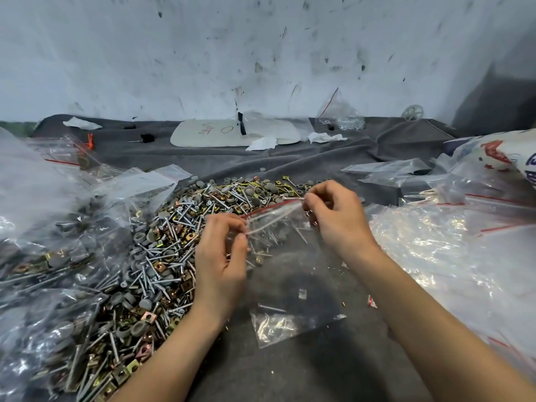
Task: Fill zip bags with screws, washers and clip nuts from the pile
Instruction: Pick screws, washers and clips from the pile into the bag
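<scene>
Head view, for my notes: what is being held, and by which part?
The left hand and right hand pinch the clear zip bag at its red-striped top edge.

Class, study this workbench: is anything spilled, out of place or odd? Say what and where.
Crumpled white tissues lie on the grey cloth at the back, unrelated to the sorting. A stray screw lies apart from the pile, seen through the clear zip bag that the left hand and right hand pinch.

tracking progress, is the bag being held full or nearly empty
Nearly empty: the zip bag looks clear, with only a few small pieces at its bottom.
</scene>
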Action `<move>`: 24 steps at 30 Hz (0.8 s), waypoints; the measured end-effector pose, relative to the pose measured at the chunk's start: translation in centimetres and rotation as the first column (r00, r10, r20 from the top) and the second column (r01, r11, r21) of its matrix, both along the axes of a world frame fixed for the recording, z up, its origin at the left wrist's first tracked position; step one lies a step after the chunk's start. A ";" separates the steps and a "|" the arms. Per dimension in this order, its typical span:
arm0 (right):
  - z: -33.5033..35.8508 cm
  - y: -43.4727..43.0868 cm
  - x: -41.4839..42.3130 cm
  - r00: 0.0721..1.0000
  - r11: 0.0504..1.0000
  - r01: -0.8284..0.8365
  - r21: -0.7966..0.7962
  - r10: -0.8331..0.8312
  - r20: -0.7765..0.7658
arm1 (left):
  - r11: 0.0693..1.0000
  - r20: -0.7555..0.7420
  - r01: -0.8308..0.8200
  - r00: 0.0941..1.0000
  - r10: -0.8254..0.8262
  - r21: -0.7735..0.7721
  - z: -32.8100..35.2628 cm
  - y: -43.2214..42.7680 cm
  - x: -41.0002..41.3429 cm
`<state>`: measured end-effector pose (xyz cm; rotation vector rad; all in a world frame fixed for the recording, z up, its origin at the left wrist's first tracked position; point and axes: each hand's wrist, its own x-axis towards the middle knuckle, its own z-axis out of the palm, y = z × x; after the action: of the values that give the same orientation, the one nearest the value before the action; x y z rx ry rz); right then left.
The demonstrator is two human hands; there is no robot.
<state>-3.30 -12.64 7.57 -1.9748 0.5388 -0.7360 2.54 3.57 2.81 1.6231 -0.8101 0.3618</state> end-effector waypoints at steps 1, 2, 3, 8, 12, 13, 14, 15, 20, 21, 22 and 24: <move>0.6 0.3 -0.5 0.998 0.998 -0.002 -0.061 0.006 0.069 | 0.999 0.062 0.005 0.998 -0.007 0.040 -0.1 -0.1 -0.1; 1.2 0.6 -1.0 0.993 0.990 -0.008 -0.143 0.025 0.117 | 0.997 0.101 0.015 0.995 -0.023 0.075 -0.2 -0.2 -0.3; 1.6 0.9 -1.4 0.988 0.973 -0.017 -0.231 0.052 0.146 | 0.994 0.126 0.027 0.991 -0.040 0.102 -0.3 -0.3 -0.4; 2.3 2.0 -2.2 0.986 0.837 -0.124 -0.533 0.167 0.032 | 0.993 0.168 0.048 0.984 -0.065 0.103 -0.8 -0.4 -0.3; 2.1 2.1 -2.3 0.985 0.796 -0.156 -0.584 0.168 -0.034 | 0.994 0.191 0.057 0.979 -0.073 0.092 -0.8 -0.2 -0.2; 2.1 2.1 -2.3 0.985 0.786 -0.160 -0.597 0.163 -0.049 | 0.994 0.188 0.062 0.979 -0.079 0.092 -0.8 -0.2 -0.2; 2.1 2.1 -2.2 0.985 0.779 -0.163 -0.605 0.159 -0.060 | 0.994 0.189 0.066 0.979 -0.082 0.089 -0.7 -0.2 -0.1; 2.0 2.0 -2.1 0.986 0.783 -0.162 -0.601 0.157 -0.061 | 0.994 0.193 0.066 0.978 -0.081 0.083 -0.7 -0.2 -0.1; 1.8 1.0 -1.8 0.985 0.951 -0.048 -0.306 0.096 0.142 | 0.997 0.151 0.074 0.986 -0.075 0.012 -0.6 -0.2 -0.1; 1.5 0.6 -1.6 0.988 0.980 -0.039 -0.196 0.067 0.139 | 0.996 0.133 0.088 0.987 -0.085 -0.017 -0.6 -0.2 -0.1; 1.1 0.1 -1.4 0.992 0.997 -0.048 -0.066 0.055 0.112 | 0.993 0.114 0.102 0.989 -0.096 -0.051 -0.5 -0.2 -0.1; 0.0 -0.5 -1.1 0.998 0.974 -0.070 0.214 0.070 0.008 | 0.986 0.068 0.118 0.992 -0.110 -0.117 -0.4 0.0 -0.1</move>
<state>-4.40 -13.13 7.58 -1.7832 0.5229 -0.6082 2.44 3.52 2.37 1.4527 -0.9063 0.3732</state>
